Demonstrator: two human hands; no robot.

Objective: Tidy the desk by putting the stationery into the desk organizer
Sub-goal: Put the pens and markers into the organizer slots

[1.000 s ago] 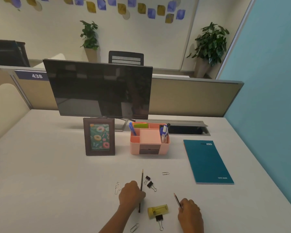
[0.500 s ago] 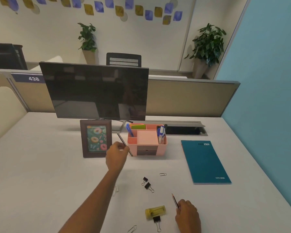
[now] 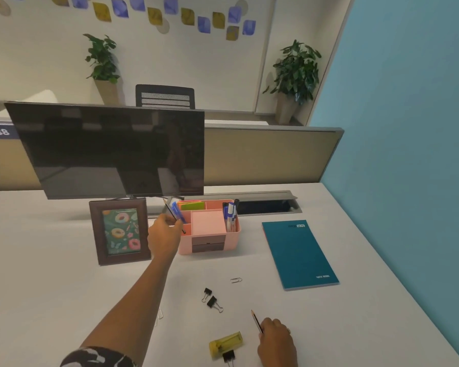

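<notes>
The pink desk organizer stands mid-desk, with pens in its right and left slots. My left hand is at its left side and pinches a dark pencil whose lower end reaches into the left slot beside a blue pen. Near the front edge my right hand holds a second pencil that points up and left. Loose on the desk lie two black binder clips, a paper clip, a yellow stapler and a third binder clip.
A framed doughnut picture stands left of the organizer, under a dark monitor. A teal notebook lies at the right. Behind the organizer is a cable slot. More paper clips peek out beside my left forearm.
My left hand lifted a pencil from the front of the desk and carried it up to the organizer's left slot. My right hand stayed in place with its pencil.
</notes>
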